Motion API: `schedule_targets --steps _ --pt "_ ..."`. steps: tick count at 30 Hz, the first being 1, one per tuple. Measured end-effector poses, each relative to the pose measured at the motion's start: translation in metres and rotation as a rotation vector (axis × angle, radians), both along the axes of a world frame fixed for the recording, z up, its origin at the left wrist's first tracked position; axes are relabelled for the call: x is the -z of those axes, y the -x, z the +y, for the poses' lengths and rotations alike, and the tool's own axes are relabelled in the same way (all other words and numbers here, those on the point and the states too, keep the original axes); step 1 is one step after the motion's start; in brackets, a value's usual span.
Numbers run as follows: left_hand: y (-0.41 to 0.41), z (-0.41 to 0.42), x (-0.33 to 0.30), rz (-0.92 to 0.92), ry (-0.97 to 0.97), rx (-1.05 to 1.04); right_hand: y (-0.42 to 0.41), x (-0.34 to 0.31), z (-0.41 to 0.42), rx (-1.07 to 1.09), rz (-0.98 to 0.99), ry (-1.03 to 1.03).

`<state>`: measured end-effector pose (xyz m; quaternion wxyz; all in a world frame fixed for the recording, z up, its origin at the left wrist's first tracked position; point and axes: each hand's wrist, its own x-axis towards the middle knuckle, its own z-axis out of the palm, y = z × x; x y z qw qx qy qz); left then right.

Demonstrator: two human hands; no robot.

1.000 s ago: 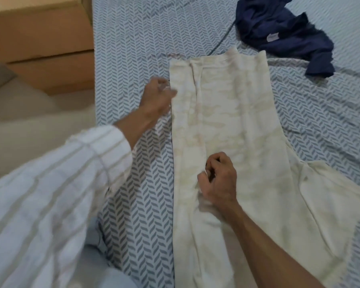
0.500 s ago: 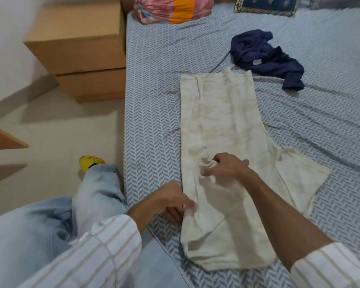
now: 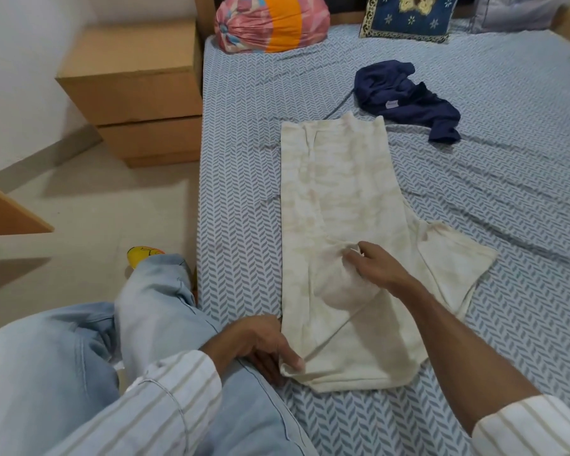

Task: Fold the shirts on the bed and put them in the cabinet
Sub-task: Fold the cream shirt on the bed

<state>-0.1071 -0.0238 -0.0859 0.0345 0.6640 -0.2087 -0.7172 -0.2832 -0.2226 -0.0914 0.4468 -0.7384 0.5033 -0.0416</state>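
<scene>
A cream patterned shirt (image 3: 339,199) lies lengthwise on the bed (image 3: 244,192), its left side folded in and one sleeve sticking out to the right. My left hand (image 3: 260,347) pinches the shirt's near left corner at the bed's edge. My right hand (image 3: 372,264) pinches a fold of cloth near the shirt's middle. A crumpled navy shirt (image 3: 405,97) lies unfolded farther back on the bed, apart from both hands.
A wooden two-drawer cabinet (image 3: 135,93) stands on the floor left of the bed. A pink and orange bundle (image 3: 270,24) and a blue patterned pillow (image 3: 408,18) rest at the headboard. My knee in light jeans (image 3: 158,311) presses against the bed's side.
My left hand came back from the shirt's far left edge to its near left corner. My right hand keeps its pinch near the middle. The view pulled back and up.
</scene>
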Motion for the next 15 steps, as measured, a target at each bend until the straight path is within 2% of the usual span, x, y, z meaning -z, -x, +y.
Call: schedule_targets --steps 2,5,8,13,15 --pt "0.0 0.003 0.002 0.013 -0.004 0.007 0.002 0.006 0.003 0.045 0.022 0.06" --pt "0.0 0.004 0.005 0.011 0.001 0.024 0.005 0.004 0.001 0.132 -0.037 0.02" --pt "0.0 0.004 0.007 0.022 0.001 0.058 0.012 -0.001 -0.005 0.189 -0.049 0.069" --pt "0.002 0.002 0.013 0.022 -0.012 0.1 0.018 0.018 -0.007 0.036 0.208 0.115" --pt "0.003 0.001 0.013 0.018 -0.008 0.117 0.018 0.021 -0.005 0.04 0.269 0.133"
